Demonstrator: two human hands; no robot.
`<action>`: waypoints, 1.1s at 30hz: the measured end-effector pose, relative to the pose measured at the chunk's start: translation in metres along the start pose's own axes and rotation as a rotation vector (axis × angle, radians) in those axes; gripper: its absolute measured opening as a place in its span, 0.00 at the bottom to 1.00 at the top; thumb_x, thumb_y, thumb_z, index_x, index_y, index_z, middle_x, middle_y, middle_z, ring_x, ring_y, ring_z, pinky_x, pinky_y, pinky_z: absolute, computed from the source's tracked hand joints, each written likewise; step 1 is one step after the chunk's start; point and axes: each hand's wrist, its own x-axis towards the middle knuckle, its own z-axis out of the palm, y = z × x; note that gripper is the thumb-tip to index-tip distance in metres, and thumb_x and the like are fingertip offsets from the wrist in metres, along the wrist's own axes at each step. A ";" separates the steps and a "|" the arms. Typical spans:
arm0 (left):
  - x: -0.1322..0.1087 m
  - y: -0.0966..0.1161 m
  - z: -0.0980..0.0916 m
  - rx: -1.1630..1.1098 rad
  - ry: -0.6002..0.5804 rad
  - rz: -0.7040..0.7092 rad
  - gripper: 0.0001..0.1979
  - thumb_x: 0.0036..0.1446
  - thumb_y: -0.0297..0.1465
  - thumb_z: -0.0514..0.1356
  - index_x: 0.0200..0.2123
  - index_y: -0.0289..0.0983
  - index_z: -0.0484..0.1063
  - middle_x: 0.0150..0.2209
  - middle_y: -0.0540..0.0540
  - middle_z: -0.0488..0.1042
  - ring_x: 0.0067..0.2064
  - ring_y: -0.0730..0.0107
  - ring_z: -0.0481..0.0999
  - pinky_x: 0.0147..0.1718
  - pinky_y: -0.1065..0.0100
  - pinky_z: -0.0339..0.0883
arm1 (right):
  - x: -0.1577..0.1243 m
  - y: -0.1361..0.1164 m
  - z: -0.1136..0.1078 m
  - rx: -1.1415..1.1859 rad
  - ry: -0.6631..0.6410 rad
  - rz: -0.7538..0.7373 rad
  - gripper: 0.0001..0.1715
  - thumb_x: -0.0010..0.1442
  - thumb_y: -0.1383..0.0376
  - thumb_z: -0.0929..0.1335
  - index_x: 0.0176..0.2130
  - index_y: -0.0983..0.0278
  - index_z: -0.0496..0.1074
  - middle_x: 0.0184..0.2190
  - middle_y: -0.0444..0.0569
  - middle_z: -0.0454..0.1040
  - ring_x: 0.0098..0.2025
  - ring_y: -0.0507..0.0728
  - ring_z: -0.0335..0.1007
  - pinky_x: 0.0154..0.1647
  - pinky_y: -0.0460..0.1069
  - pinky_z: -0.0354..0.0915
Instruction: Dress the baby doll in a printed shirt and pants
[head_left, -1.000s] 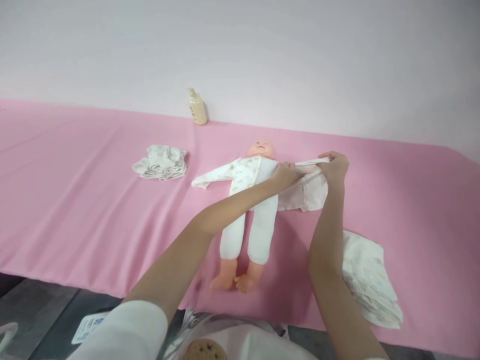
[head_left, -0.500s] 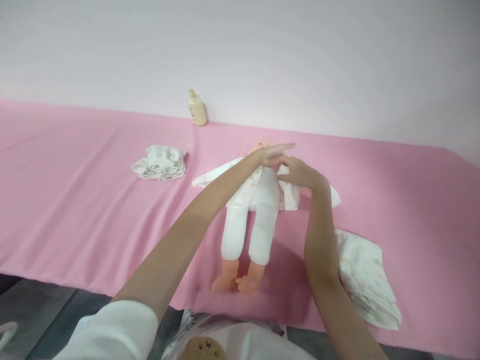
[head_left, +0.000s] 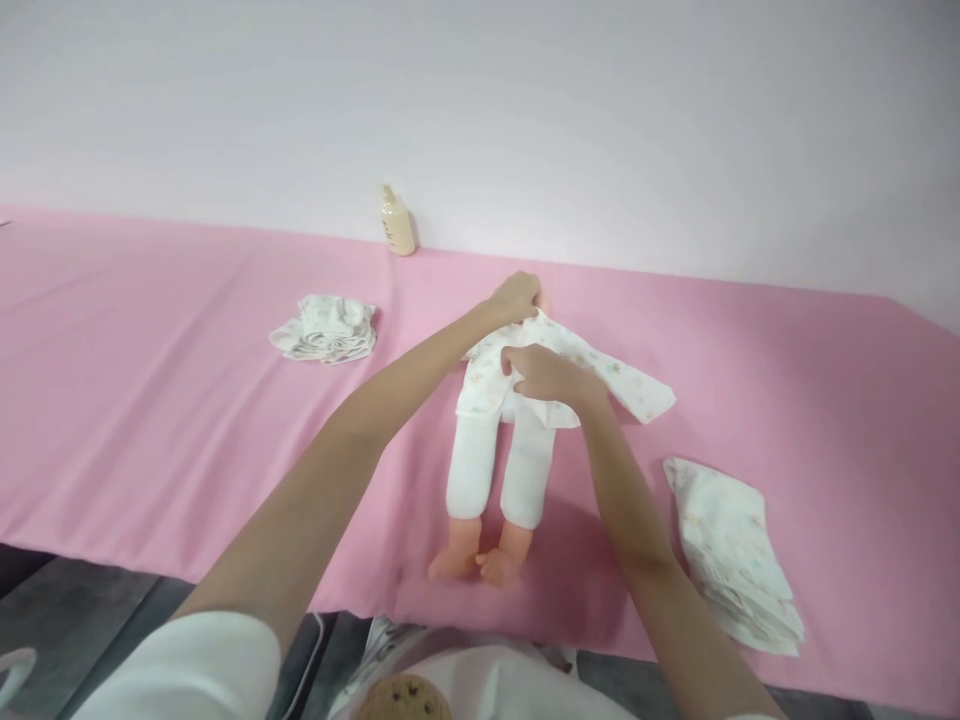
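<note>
A baby doll (head_left: pixel 474 470) lies on its back, feet toward me, in white leggings. Over its torso is a white printed baby shirt (head_left: pixel 480 385), its front drawn across the belly and one sleeve spread out to the right. Up by the doll's neck, my left hand (head_left: pixel 517 295) is closed on the shirt's collar edge and hides most of the head. My right hand (head_left: pixel 553 375) rests over the chest, fingers curled on the shirt's front; the exact grip is partly hidden.
A pink sheet (head_left: pixel 187 450) covers the table. Folded white cloths (head_left: pixel 330 330) lie on the left, and a folded printed stack (head_left: pixel 735 550) lies at the near right. A cream pump bottle (head_left: pixel 397 222) stands against the wall.
Both hands have come from crossing above the doll's chest to the shirt. The shirt's right front panel now lies across the belly, and its right sleeve is spread into view.
</note>
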 end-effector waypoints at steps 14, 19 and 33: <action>-0.095 -0.030 0.016 0.303 0.023 -0.377 0.30 0.60 0.49 0.44 0.53 0.33 0.65 0.43 0.34 0.73 0.44 0.50 0.74 0.39 0.59 0.65 | 0.000 0.044 -0.018 0.182 0.187 0.544 0.14 0.60 0.57 0.63 0.39 0.66 0.66 0.34 0.55 0.75 0.23 0.55 0.72 0.28 0.51 0.66; -0.107 -0.021 0.025 0.052 -0.021 -0.263 0.37 0.58 0.56 0.38 0.65 0.42 0.43 0.64 0.33 0.51 0.56 0.50 0.67 0.47 0.59 0.63 | 0.019 0.065 -0.006 0.353 0.073 0.642 0.37 0.56 0.47 0.63 0.55 0.69 0.59 0.44 0.61 0.73 0.24 0.58 0.73 0.25 0.50 0.65; -0.097 -0.007 0.041 0.472 0.250 -0.084 0.17 0.63 0.31 0.44 0.42 0.34 0.71 0.42 0.38 0.71 0.47 0.54 0.69 0.41 0.59 0.63 | 0.051 0.035 0.023 -0.172 0.566 0.590 0.24 0.63 0.54 0.57 0.45 0.68 0.70 0.45 0.62 0.68 0.49 0.66 0.63 0.42 0.55 0.62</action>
